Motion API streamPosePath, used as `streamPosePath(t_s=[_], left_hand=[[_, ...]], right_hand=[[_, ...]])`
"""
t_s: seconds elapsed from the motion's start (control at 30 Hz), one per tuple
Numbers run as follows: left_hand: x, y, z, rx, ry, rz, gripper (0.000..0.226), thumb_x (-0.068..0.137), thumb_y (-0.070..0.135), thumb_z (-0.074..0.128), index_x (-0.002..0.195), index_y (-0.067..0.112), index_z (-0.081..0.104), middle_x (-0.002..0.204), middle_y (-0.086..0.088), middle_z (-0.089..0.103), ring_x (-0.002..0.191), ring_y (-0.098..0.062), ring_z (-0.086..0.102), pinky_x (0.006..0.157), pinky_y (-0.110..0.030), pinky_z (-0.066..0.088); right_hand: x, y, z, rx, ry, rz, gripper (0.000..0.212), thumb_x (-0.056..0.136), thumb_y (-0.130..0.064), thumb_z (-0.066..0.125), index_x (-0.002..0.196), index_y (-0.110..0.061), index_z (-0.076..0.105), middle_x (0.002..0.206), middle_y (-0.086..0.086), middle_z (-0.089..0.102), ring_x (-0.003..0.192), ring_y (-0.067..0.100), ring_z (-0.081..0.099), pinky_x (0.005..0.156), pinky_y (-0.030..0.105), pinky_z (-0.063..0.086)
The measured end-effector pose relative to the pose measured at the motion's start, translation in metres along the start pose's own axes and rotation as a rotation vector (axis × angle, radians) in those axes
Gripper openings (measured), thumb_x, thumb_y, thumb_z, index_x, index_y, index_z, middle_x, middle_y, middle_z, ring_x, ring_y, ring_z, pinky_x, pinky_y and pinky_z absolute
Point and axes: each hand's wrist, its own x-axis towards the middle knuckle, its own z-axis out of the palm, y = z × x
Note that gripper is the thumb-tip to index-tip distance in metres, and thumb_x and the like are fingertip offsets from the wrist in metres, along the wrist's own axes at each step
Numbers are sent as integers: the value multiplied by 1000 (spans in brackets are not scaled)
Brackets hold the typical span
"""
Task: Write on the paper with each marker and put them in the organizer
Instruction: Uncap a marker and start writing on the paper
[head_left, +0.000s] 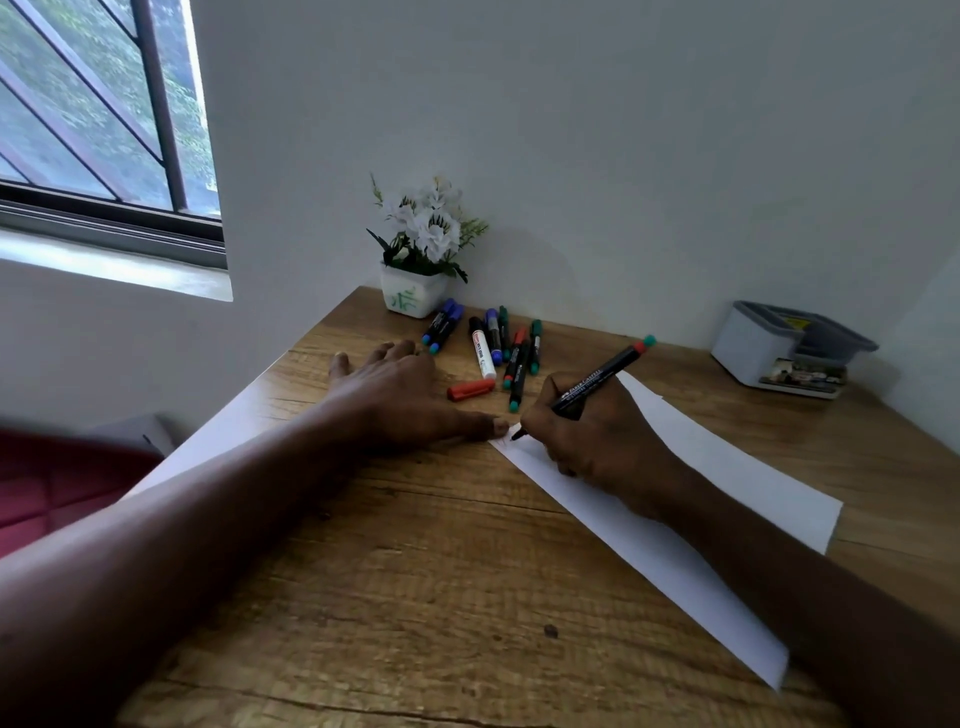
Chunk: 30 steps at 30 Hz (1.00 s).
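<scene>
Where the paper (753, 478) lies: a long white strip on the wooden table (415, 571), running from 5 o'clock near the front edge up toward 1 o'clock.
Right hand (597, 441): on the strip at about 2 o'clock from the table's middle. Its grip is clenched round a black marker (597, 382), fingers bunched low on the barrel, heel of the hand resting on the sheet.
Marker: tilted back toward 1 o'clock, its red and teal tail up in the air and its tip down on the paper's far-left corner, where faint strokes show.
Left hand (395, 395): at 11 o'clock. Its grip is released, with the fingers spread flat on the wood. The thumb reaches toward 3 o'clock to the paper's corner, just beside the tip.
Doing it well: I'd say a light, short stroke will do. The thumb should pin that corner so the strip doesn't skate, and the writing wrist should stay planted.
Red cap (470, 388): lying loose at 12 o'clock, between the hands. It is probably this marker's and wanted back before stowing.
Loose markers (498, 343): a scatter of blue, green and red ones farther off at 12 o'clock, in front of a flower pot (413, 293).
Organizer (748, 348): a grey box far off at 2 o'clock by the wall, well apart from the hands. I can't see a marker in it.
</scene>
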Motion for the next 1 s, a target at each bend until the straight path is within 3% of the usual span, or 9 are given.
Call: streamPosePath(t_s=[0.1,0.2,0.33,0.5,0.67,0.83,1.0], left_hand=[[1,-1,0,7,3,-4,132,47,105,41,150,22,40,166,-3,21,153,-26,16,118,-65,7],[1,-1,0,-4,9,0,142,39,108,35,151,22,37,166,-2,23,152,-25,18,118,-64,8],[1,-1,1,-1,-4,-7,159,21,111,23,153,22,35,166,-2,22,152,-25,18,118,-63,8],[2,-2,1,-5,-7,-3,152,28,109,29,153,22,35,166,-2,21,152,-25,17,119,-64,8],[1,0,0,-9,-7,-16,142,38,106,37,153,22,34,167,-2,20,153,-26,16,119,-64,7],[0,0,-1,-10,-21,-7,157,23,109,25,153,22,34,167,-2,19,153,-26,16,120,-65,7],[2,0,-1,5,-18,-12,146,34,106,33,153,21,35,167,-3,20,153,-26,16,120,-64,7]], right_hand=[[1,1,3,-15,10,-45,20,91,-17,67,77,-2,66,63,7,61,56,13,55,58,34,47],[1,-1,2,-2,-21,-69,16,86,-18,70,74,-9,64,57,-6,58,52,3,54,53,25,46],[-1,0,2,44,-26,-105,17,82,-22,71,76,-7,65,53,-5,60,48,7,57,47,19,46],[-3,-1,0,71,-51,-115,18,83,-22,70,71,-11,62,50,-7,59,46,4,56,45,18,45],[-2,5,0,163,52,-42,25,91,-15,69,67,-19,64,53,-4,62,47,6,58,46,17,45],[0,2,0,2,-27,-105,18,87,-20,70,71,-20,63,52,-9,63,47,2,58,48,15,47],[1,8,-3,68,-28,-99,14,89,-16,70,75,-15,65,56,-7,63,50,3,58,49,15,47]])
